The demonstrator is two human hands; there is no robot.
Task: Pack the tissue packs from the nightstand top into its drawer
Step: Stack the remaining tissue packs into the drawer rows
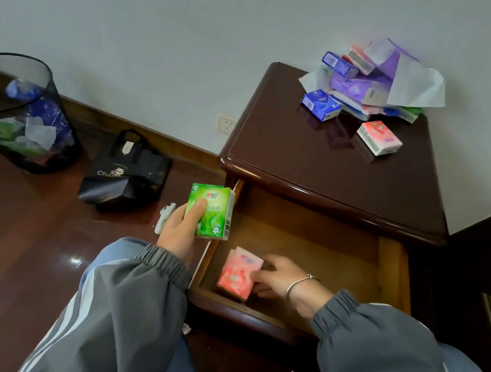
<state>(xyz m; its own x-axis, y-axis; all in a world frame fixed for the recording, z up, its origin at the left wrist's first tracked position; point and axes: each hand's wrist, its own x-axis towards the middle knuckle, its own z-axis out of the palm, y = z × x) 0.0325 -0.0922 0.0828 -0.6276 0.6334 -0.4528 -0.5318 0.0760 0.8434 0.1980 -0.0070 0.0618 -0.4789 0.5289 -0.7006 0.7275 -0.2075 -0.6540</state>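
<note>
Right hand [280, 281] grips pink pack [237, 274] against the open drawer's [392, 269] front-left corner, probably starting a row; left hand [178, 230] holds green pack [209, 210] upright beside the drawer, apparently queued next; other packs [368, 86] lie heaped on nightstand top [306, 163].

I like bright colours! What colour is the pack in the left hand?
Green pack, gripped by the left hand; head view.

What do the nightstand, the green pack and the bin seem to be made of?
Nightstand: dark wood with glossy varnish; its top shows reflections. Green pack: probably thin, shiny plastic film, with a printed barcode. Bin: black mesh, likely metal; the contents show through.
</note>
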